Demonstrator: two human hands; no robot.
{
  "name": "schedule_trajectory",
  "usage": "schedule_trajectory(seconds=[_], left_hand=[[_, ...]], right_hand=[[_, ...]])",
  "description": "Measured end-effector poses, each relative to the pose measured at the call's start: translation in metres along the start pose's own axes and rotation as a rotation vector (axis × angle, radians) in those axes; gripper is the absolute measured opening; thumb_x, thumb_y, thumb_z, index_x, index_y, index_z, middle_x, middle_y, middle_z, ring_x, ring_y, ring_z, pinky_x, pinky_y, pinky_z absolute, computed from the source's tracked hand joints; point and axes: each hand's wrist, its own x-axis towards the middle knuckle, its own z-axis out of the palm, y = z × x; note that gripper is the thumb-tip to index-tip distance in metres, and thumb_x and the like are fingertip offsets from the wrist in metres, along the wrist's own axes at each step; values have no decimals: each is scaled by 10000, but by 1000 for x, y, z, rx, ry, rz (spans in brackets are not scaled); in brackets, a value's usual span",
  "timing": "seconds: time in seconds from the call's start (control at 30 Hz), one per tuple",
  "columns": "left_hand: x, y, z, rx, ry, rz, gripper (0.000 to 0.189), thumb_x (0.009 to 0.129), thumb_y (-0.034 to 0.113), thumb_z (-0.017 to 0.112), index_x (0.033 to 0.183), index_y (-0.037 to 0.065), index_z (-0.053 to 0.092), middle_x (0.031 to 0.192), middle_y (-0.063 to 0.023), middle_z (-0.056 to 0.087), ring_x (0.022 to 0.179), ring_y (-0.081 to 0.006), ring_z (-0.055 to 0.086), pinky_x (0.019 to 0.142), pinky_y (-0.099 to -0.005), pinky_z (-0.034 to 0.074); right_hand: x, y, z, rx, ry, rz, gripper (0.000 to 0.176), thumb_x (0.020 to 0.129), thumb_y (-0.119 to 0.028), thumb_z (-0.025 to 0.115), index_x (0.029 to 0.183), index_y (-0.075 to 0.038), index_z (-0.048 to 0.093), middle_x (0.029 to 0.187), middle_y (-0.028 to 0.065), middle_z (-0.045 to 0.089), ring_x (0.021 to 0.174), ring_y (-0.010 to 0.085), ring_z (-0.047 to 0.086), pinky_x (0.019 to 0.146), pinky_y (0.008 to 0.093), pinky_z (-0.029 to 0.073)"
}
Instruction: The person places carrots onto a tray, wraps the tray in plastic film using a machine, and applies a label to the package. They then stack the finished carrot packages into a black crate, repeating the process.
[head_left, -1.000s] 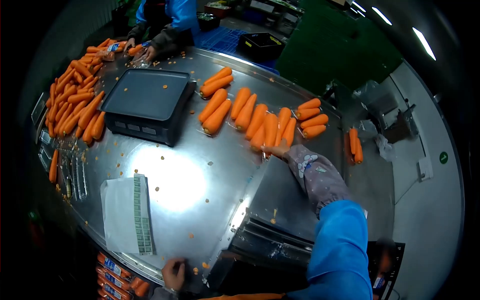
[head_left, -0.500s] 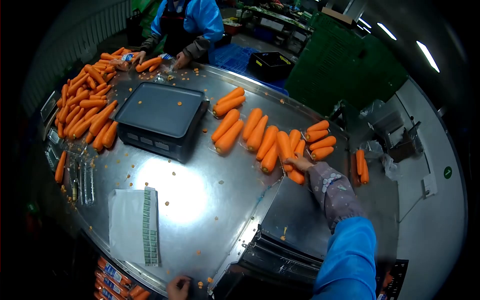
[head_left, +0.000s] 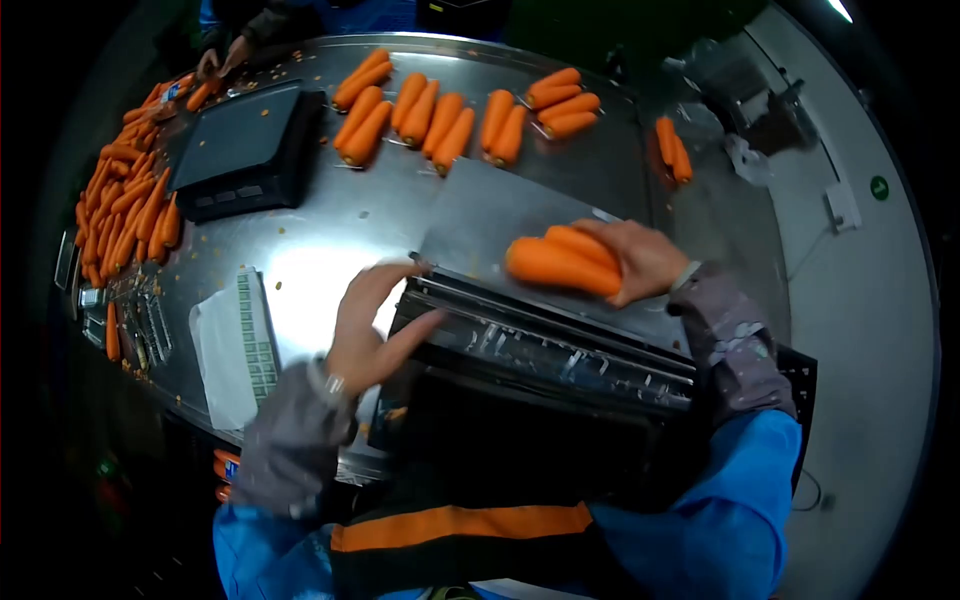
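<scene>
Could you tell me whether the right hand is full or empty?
Full: the right hand grips carrots, apparently two, over the machine's metal plate.

Dim room, hard light from overhead: white glare blows out the steel table (head_left: pixel 300 280) by the left hand (head_left: pixel 365 325). Fisheye bends the edges into black vignette (corners lost). The right hand (head_left: pixel 645 260) and its carrots (head_left: pixel 555 265) look softly blurred.

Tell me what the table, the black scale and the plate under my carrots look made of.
The table: bare metal, likely stainless steel; grey, with a bright lamp glare. The scale: probably black plastic, matte, no glare; painted metal is possible. The plate under the carrots in the right hand: brushed metal, grey with a soft sheen.
</scene>
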Motion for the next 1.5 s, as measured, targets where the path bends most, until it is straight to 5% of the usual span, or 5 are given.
schedule_trajectory(seconds=[0.2,0.87,1.2,1.33,1.5], left_hand=[[94,7,136,211,-387,208,888,627,501,759,1319,74,403,1322,-184,413,1230,-340,391,1043,-454,277],[35,3,66,572,-618,682,506,689,54,612,1158,242,623,664,-16,453,703,-192,485,683,-333,401],[81,26,39,-1258,-47,-580,298,935,211,455,1044,-19,610,907,-108,669,827,-222,648,821,-338,493],[147,-32,116,334,-319,-28,204,847,177,583,997,56,652,966,-146,652,1021,-249,602,876,-339,466],[111,-36,168,57,-274,135,122,852,105,552,846,-5,605,922,-133,609,835,-301,577,742,-354,468]], right_hand=[[-58,17,36,170,223,-32,828,617,-338,787,1331,-136,420,1225,148,521,1119,328,489,961,409,382],[-206,-2,96,16,338,-36,279,701,-25,636,954,-142,656,835,53,514,742,243,540,625,329,461],[-224,15,33,1704,1079,232,206,929,-243,519,955,-39,520,1109,236,578,989,311,618,822,375,530],[-136,82,59,811,911,306,189,900,-185,555,976,-17,593,1139,168,594,1017,258,609,866,354,490],[-110,96,92,340,614,156,179,898,-156,532,971,-12,609,903,87,614,833,241,607,754,297,474]])
